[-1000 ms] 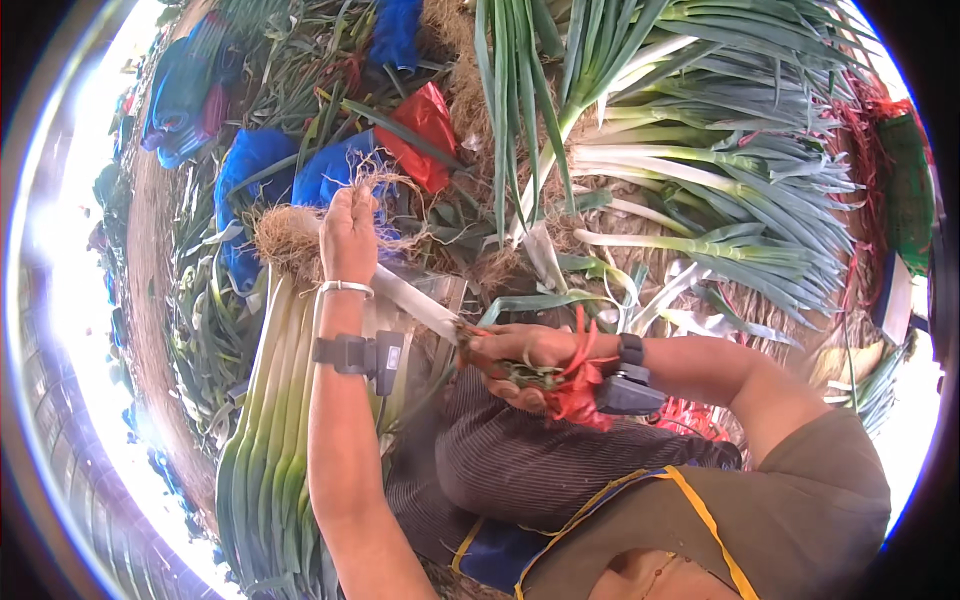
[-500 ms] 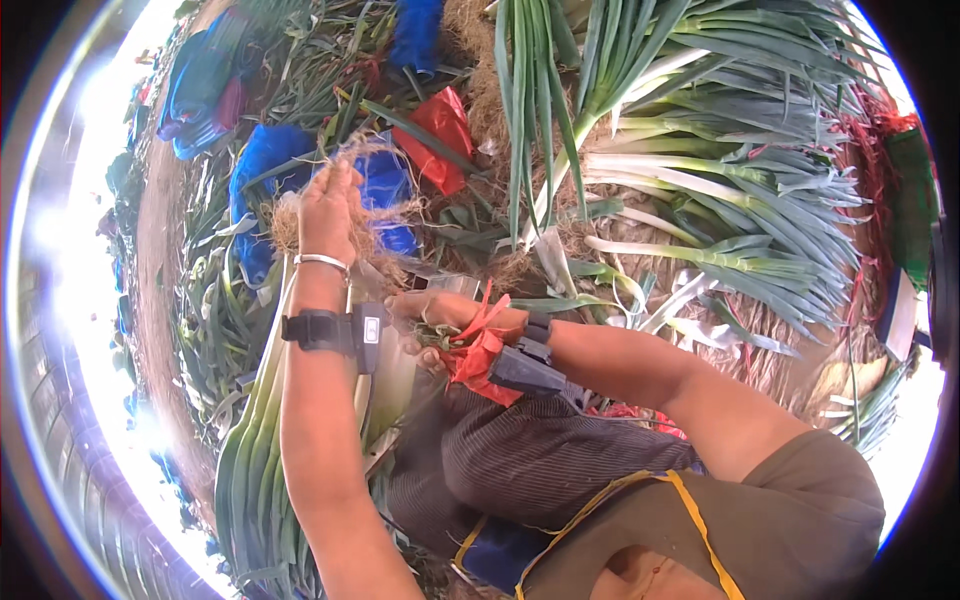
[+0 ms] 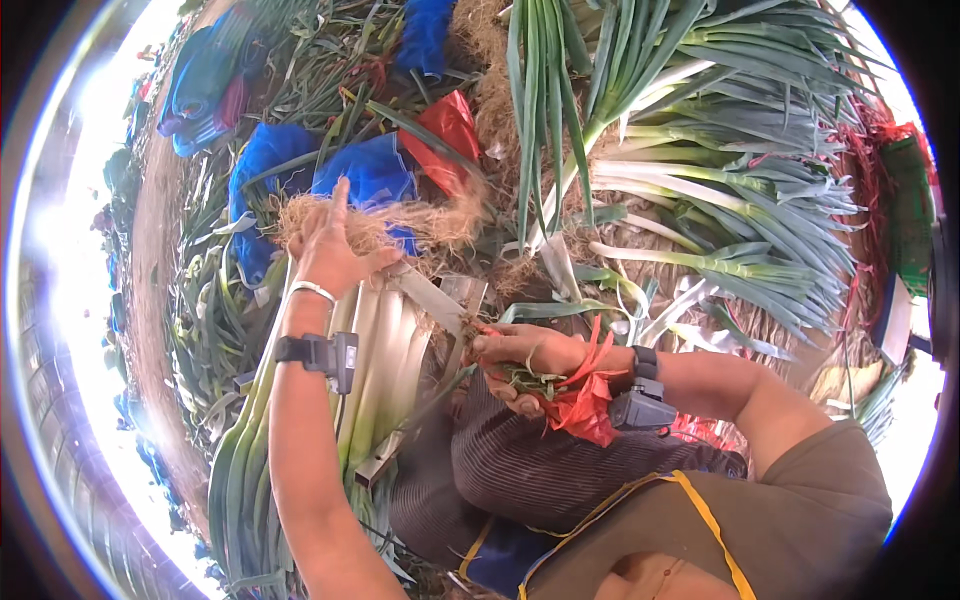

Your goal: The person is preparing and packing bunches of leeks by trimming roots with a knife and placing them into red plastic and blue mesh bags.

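A bundle of leeks lies at the left, white shafts upward and green leaves toward the lower edge. At its root end my left hand rests on the tangled pale roots, thumb and index finger spread. My right hand is closed around the handle end of a knife, the handle itself hidden by the fingers. The flat grey knife blade points up-left, its tip close to my left thumb. Red plastic strips and leaf scraps hang at my right palm and wrist.
A metal frame shows beneath the bundle. Several loose leeks lie in a pile at the right. Blue netting and a red plastic piece lie beyond my left hand, among leaf scraps. Red twine hangs at the far right.
My right hand has drawn back right from the bundle, uncovering the knife blade and white shafts. My left hand has lowered and its fingers have spread over the roots.
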`<state>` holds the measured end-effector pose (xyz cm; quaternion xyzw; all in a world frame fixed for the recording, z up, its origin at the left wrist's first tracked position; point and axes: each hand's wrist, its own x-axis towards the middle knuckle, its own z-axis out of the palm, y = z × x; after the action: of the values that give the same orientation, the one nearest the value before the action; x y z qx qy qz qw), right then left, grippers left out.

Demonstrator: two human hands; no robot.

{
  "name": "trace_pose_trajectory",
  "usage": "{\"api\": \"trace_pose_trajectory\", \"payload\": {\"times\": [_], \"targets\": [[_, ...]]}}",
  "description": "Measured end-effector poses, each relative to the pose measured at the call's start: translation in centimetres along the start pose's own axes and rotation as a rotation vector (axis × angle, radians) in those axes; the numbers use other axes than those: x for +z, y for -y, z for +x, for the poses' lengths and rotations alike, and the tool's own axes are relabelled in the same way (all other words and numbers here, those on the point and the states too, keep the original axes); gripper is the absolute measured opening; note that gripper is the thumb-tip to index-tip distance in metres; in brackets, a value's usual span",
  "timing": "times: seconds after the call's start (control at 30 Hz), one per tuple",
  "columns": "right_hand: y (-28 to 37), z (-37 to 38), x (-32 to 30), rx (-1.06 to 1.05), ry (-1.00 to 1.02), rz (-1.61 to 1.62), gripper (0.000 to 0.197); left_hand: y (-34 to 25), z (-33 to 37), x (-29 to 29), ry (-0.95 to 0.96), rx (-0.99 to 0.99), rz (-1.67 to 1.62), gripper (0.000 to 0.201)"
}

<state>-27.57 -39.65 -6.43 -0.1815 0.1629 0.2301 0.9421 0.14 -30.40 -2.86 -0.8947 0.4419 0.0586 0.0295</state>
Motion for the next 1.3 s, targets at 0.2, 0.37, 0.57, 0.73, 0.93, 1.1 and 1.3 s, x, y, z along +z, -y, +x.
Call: {"api": "trace_pose_trajectory", "payload": {"times": [0.2, 0.37, 0.57, 0.73, 0.93, 1.1, 1.3], "targets": [[-0.4, 1.8, 1.3, 0.025, 0.025, -0.014, 0.028, 1.5, 2.0, 1.3, -0.038, 0.181, -0.024, 0.021], [0.2, 3.9, 2.5, 0.038, -0.008, 0.021, 0.024, 1.2, 3.6, 2.1, -0.027, -0.128, -0.646, 0.024], [0.5, 8.5, 4.0, -0.052, 0.002, -0.016, 0.029, 2.7, 3.8, 2.4, 0.013, -0.037, -0.870, 0.025], [0.6, 11.8, 3.6, -0.003, 0.084, 0.148, 0.027, 2.3, 3.8, 1.2, 0.052, -0.137, -1.018, 0.024], [2.9, 15.1, 5.3, 0.023, 0.179, 0.209, 0.020, 4.2, 3.9, 0.3, 0.163, -0.201, -1.206, 0.021], [3.0, 17.5, 5.5, -0.556, 0.165, -0.108, 0.021, 4.5, 4.5, -0.6, 0.175, -0.187, -1.358, 0.015], [4.4, 13.3, 8.9, -0.304, -0.096, 0.162, 0.020, 5.4, 4.2, -1.6, 0.134, -0.230, -1.421, 0.016]]}}
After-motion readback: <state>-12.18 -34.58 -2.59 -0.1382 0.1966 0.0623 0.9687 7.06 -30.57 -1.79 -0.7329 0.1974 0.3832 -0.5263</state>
